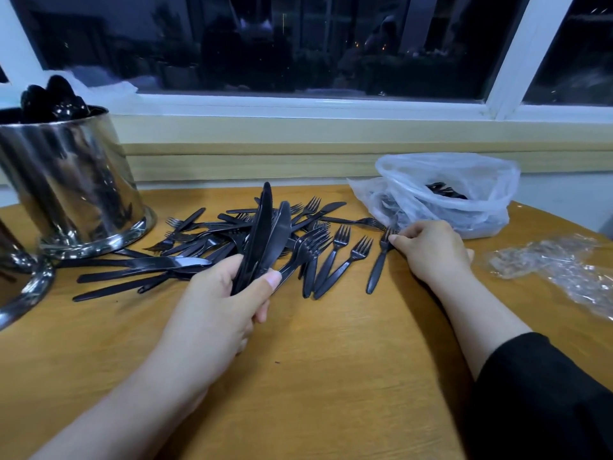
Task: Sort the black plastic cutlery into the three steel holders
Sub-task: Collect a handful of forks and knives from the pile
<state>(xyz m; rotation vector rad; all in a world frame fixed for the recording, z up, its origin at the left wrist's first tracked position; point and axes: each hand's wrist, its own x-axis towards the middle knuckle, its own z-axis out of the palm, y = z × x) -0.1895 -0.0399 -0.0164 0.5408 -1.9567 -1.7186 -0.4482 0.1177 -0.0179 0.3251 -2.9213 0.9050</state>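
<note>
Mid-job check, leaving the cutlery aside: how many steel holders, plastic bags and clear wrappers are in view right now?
Steel holders: 2 (the second is cut off by the frame's left edge)
White plastic bag: 1
Clear wrapper: 1
Total: 4

Single head-worn view, wide-angle, looked forward and down over the table (331, 376) from close range. Faced a window (298, 44) beyond the far edge. Edges bowed, probably lens distortion. No second view to compare.
</note>
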